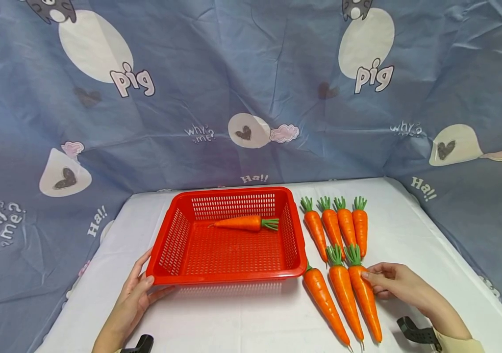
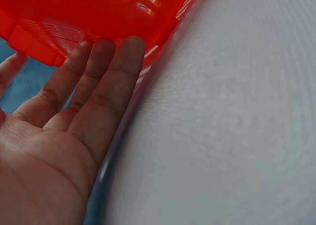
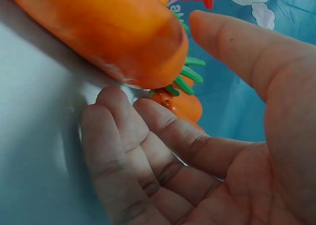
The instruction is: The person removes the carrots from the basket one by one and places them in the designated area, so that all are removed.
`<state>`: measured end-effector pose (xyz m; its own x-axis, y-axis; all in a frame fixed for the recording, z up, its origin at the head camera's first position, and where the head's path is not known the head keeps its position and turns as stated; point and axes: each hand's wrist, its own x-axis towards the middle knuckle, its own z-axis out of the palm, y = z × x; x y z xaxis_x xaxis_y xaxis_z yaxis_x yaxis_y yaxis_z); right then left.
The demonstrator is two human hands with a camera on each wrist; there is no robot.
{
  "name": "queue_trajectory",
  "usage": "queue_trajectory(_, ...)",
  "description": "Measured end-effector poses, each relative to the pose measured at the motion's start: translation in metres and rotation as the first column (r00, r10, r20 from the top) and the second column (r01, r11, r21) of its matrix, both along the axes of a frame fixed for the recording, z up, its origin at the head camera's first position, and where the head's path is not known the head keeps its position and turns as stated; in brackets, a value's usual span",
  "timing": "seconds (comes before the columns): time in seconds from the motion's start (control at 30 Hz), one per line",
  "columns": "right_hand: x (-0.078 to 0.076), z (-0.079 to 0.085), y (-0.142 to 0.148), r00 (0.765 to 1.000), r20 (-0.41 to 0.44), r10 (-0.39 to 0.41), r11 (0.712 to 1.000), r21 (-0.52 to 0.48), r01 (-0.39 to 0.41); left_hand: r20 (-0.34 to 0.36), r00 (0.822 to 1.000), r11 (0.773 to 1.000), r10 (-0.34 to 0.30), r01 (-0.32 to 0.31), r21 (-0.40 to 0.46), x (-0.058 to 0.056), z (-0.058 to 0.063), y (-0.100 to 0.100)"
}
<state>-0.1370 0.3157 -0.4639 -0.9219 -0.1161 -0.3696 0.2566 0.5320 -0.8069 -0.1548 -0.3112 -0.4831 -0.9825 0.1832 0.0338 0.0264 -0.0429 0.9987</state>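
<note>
My left hand [image 1: 134,296] is at the near left corner of a red plastic basket [image 1: 229,280], fingers spread along its outside with the thumb tip by the rim. In the left wrist view the fairly straight fingers [image 2: 106,94] reach against the basket wall [image 2: 94,13]. One carrot [image 1: 239,223] with a green top lies inside the basket. On the right, my right hand [image 1: 403,284] is beside the rightmost near carrot [image 1: 365,299], thumb by its top end. The right wrist view shows thumb and fingers apart around this carrot [image 3: 113,32], with a gap at the thumb.
Two more carrots [image 1: 345,299] [image 1: 323,299] lie in the near row, left of that one. Behind them is a far row of several carrots [image 1: 314,228]. All rest on a white-covered table [image 1: 233,323]. A blue printed cloth [image 1: 251,73] hangs behind and at the sides.
</note>
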Motion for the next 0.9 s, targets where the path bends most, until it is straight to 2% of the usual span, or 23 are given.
queue_trajectory(0.27,-0.001,0.006,0.005,0.999,-0.046,-0.002,1.0,-0.017,0.001,-0.015,1.0,1.0,-0.015,0.015,0.014,-0.001,-0.001,-0.001)
queue_trajectory(0.53,-0.004,0.022,0.002,0.996,-0.079,-0.032,0.999,0.014,0.033,-0.033,0.999,0.999,-0.035,0.036,0.029,-0.002,-0.002,-0.002)
queue_trajectory(0.9,-0.02,0.046,-0.012,0.989,-0.147,-0.016,0.999,0.031,0.021,-0.017,0.999,0.999,-0.029,0.029,0.025,-0.001,-0.001,-0.001)
